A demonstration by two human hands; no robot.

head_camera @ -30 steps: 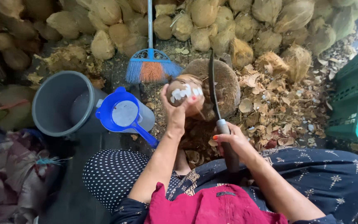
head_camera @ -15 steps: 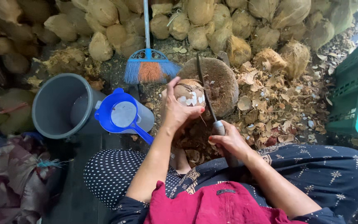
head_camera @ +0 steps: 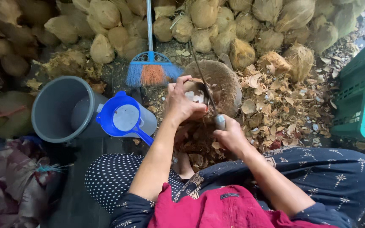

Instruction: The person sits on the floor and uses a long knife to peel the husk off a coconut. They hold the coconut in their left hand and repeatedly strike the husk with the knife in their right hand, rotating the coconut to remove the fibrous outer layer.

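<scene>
Fingers (head_camera: 178, 86) of my left hand (head_camera: 182, 103) clasp the brown, partly peeled coconut (head_camera: 194, 92) beside the long dark blade (head_camera: 201, 78). My right hand (head_camera: 231, 135) grips its handle; I judge a slip could cut them.

The ground (head_camera: 119, 80) is lying dark and damp, and a lot is sitting on it. Husked coconuts (head_camera: 199, 21) are piling along the far edge. A broom (head_camera: 152, 67) is resting head-down just in front of them. A grey bucket (head_camera: 60, 107) is lying tipped beside a blue jug (head_camera: 125, 120). A round block (head_camera: 227, 82) is standing at the middle, with shell chips (head_camera: 284, 105) spreading to its right. A green crate (head_camera: 355, 93) is sitting at the right edge.
</scene>
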